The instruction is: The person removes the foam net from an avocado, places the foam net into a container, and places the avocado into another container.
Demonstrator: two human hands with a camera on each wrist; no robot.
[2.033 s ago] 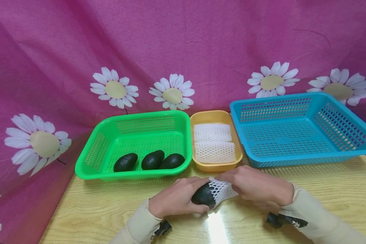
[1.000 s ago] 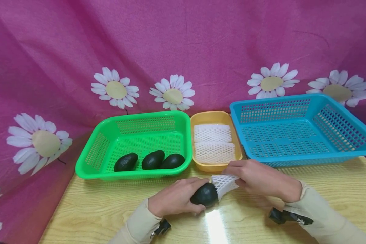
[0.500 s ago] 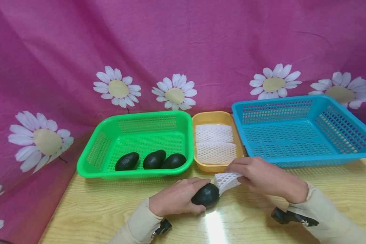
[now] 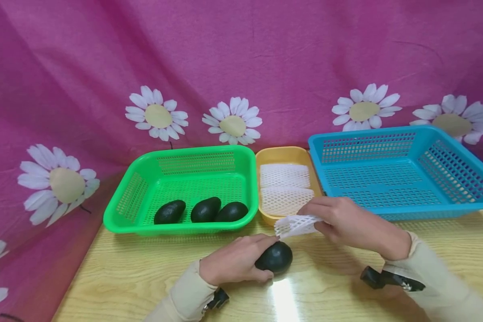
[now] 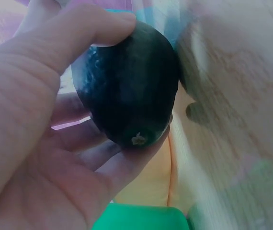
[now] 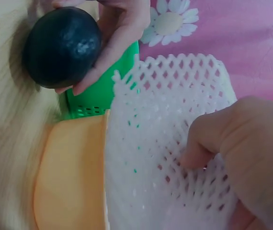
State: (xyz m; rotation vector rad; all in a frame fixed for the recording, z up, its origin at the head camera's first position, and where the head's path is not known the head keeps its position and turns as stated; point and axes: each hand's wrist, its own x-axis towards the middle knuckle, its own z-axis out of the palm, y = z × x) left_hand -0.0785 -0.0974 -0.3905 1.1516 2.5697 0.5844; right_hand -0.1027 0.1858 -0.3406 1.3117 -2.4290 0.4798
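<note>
My left hand (image 4: 239, 260) grips a dark avocado (image 4: 277, 258) low over the wooden table, thumb on one side and fingers round the other. The left wrist view shows the stem end of this avocado (image 5: 131, 86) towards the palm. Between thumb and fingers, my right hand (image 4: 352, 226) pinches a white foam net sleeve (image 4: 295, 226), which hangs just above and behind the avocado, apart from it. The mouth of the sleeve (image 6: 170, 120) shows in the right wrist view, pointing away from the hand. Part of the right fingers is hidden behind the net.
A green basket (image 4: 181, 230) with 3 avocados (image 4: 206, 209) stands at the back left. Beside it, a yellow tray (image 4: 283, 152) holds two white foam nets (image 4: 285, 175). At the right is a blue basket (image 4: 374, 179). A pink flowered cloth (image 4: 241, 53) hangs behind.
The foam net was partly over the avocado's end; my right hand has drawn it off, up and to the right. My left hand has kept its grip on the avocado, nearly still.
</note>
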